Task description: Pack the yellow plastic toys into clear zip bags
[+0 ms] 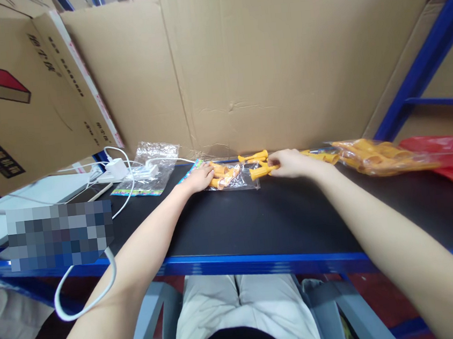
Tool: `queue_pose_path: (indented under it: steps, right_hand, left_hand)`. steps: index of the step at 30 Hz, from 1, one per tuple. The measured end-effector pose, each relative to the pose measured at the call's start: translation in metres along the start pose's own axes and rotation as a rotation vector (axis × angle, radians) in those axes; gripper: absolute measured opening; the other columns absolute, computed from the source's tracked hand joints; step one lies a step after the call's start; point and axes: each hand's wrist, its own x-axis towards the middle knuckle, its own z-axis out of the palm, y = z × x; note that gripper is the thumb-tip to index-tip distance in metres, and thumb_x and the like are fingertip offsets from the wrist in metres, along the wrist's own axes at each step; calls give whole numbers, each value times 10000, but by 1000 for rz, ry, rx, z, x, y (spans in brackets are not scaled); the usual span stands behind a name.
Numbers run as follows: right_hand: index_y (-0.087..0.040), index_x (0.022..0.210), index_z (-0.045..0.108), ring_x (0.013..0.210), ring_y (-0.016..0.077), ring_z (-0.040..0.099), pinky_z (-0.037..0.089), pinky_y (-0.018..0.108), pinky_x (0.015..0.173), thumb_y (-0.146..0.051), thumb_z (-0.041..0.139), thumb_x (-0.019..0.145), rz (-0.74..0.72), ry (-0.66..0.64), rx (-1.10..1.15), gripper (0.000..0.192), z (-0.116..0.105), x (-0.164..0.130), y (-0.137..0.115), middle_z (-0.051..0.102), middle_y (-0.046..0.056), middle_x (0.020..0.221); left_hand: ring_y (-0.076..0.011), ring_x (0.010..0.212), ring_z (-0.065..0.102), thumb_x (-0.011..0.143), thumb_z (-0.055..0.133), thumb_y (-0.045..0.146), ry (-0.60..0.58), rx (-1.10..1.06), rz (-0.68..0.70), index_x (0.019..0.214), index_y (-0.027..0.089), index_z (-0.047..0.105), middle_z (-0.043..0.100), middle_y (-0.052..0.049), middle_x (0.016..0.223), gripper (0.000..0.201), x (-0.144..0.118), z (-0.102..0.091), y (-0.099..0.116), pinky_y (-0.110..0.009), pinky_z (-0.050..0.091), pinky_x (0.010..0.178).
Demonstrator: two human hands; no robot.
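Near the far edge of the bench [256,225], the left hand [202,178] rests on a clear bag [237,182] of yellow pieces; whether its fingers grip the bag, I cannot tell. The right hand's [288,163] fingers are closed on 1 yellow piece [261,172], whose free end overlaps the bag's right end. Towards the bench's far right corner, a plump pack [374,156] of yellow pieces touches red plastic [448,159].

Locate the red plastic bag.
In the head view, the red plastic bag lies at the far right of the black tabletop, just right of the clear bag of yellow pieces.
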Motion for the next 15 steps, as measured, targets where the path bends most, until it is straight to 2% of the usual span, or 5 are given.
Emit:
queue_pose_path:
  steps: [3,6,8,11,15]
  right_hand:
    - [-184,753,612,738,183,560,339,281,674,-231,515,694,-134,22,22,123,10,2,-9,642,34,793]
    - [-172,764,626,696,162,555,347,259,633,-252,504,741,-220,30,111,147,17,3,-16,647,41,779]
    - [-168,795,635,688,154,558,353,247,617,-282,513,763,-225,52,188,170,19,3,-20,652,44,787]
    - [-175,820,643,695,155,565,363,251,634,-320,529,774,-181,115,254,190,22,3,-25,656,35,774]
    - [-183,834,660,718,165,572,372,279,678,-326,535,776,-156,196,246,198,28,5,-30,666,37,801]
  left_hand:
    - [-216,1337,216,890,242,301,10,-24,-39,1264,89,437,338,-135,1410,472,-1,2,-1,-398,167,1091]
    - [-260,1358,131,888,271,379,51,-96,-167,1339,134,329,218,-141,1461,516,-2,3,-2,-522,163,1054]
    - [-286,1358,115,888,272,433,93,-165,-261,1344,147,312,177,-145,1472,540,-2,3,-3,-564,159,1034]
    - [-283,1335,210,893,278,439,143,-346,-339,1302,107,362,275,-172,1433,533,-2,2,-2,-476,205,1052]
    - [-259,1255,373,886,339,427,145,-667,-347,1199,114,462,489,-143,1292,459,-5,-3,7,-353,294,1026]
